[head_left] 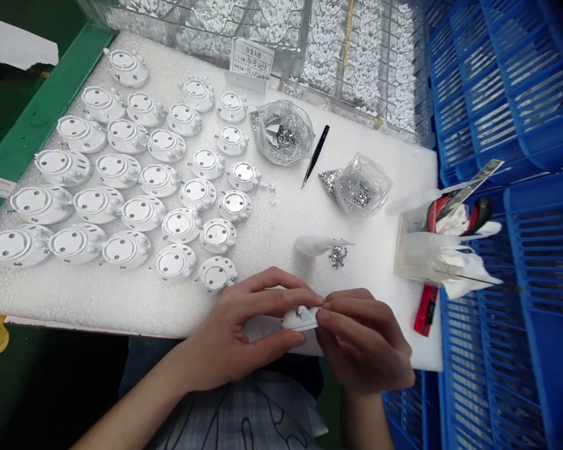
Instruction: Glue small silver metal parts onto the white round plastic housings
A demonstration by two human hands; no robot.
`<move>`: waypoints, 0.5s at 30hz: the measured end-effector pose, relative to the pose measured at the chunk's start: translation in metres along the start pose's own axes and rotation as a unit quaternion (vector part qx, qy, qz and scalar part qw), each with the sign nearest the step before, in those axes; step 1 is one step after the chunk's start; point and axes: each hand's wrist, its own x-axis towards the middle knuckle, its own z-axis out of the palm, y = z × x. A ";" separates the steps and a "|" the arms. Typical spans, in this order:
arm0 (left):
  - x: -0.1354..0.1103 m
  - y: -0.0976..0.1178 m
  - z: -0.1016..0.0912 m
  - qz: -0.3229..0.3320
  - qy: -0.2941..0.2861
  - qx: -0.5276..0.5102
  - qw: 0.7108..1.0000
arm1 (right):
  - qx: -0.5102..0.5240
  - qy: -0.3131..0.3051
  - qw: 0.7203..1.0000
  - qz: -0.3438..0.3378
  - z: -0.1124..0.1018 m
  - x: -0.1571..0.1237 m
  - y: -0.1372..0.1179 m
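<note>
A small white oval plastic piece [300, 319] with raised knobs on top is held at the front edge of the foam-covered table. My left hand [237, 328] is closed around it, thumb in front and fingers behind. The fingertips of my right hand [366, 340] pinch at its right end; whether a tiny part sits between them is hidden. Beyond the hands, a white squeeze bottle [313, 245] lies beside a small pile of shiny metal bits [338, 256]. Rows of similar white oval pieces with silvery plates [132, 214] cover the left side.
Plastic bags of metal bits [284, 134] [359, 187] flank black tweezers [317, 156]. At the right stand a tool holder [410, 253] and a red cutter [425, 310], beside blue crates [488, 300]. Clear trays of white parts [326, 47] line the back, behind a paper label [252, 59].
</note>
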 end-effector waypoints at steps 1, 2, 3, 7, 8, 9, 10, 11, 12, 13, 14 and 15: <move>0.000 0.001 0.000 -0.005 0.003 0.000 1.000 | -0.010 0.001 1.000 -0.010 0.000 -0.001 0.000; 0.000 0.001 0.000 -0.012 0.005 -0.003 1.000 | -0.015 0.003 1.000 -0.017 0.001 -0.002 0.001; 0.000 0.002 0.001 -0.020 0.006 -0.006 1.000 | -0.016 0.004 1.000 -0.022 0.001 -0.002 0.001; -0.001 0.003 0.001 -0.043 0.008 -0.020 0.999 | -0.004 -0.002 1.000 -0.022 0.001 -0.003 0.002; -0.001 0.003 0.001 -0.049 0.008 -0.022 0.999 | -0.004 -0.002 1.000 -0.022 0.001 -0.002 0.003; 0.000 0.004 0.000 -0.056 0.008 -0.024 0.998 | -0.006 -0.001 1.000 -0.023 0.002 -0.002 0.003; 0.000 0.004 0.000 -0.061 0.007 -0.027 0.998 | -0.009 0.002 1.000 -0.024 0.002 -0.002 0.003; 0.001 0.004 0.000 -0.064 0.005 -0.031 0.997 | -0.010 0.005 1.000 -0.024 0.002 -0.001 0.003; 0.001 0.004 -0.001 -0.063 0.003 -0.035 0.997 | -0.008 0.005 1.000 -0.018 0.003 -0.001 0.003; 0.001 0.003 -0.001 -0.058 0.001 -0.038 0.998 | -0.002 0.004 1.000 -0.009 0.003 0.000 0.003; 0.002 0.003 -0.001 -0.053 -0.002 -0.041 0.998 | 0.008 0.004 1.000 0.004 0.003 0.000 0.002; 0.002 0.003 -0.002 -0.048 -0.002 -0.044 0.998 | 0.023 0.006 1.000 0.017 0.003 0.000 0.002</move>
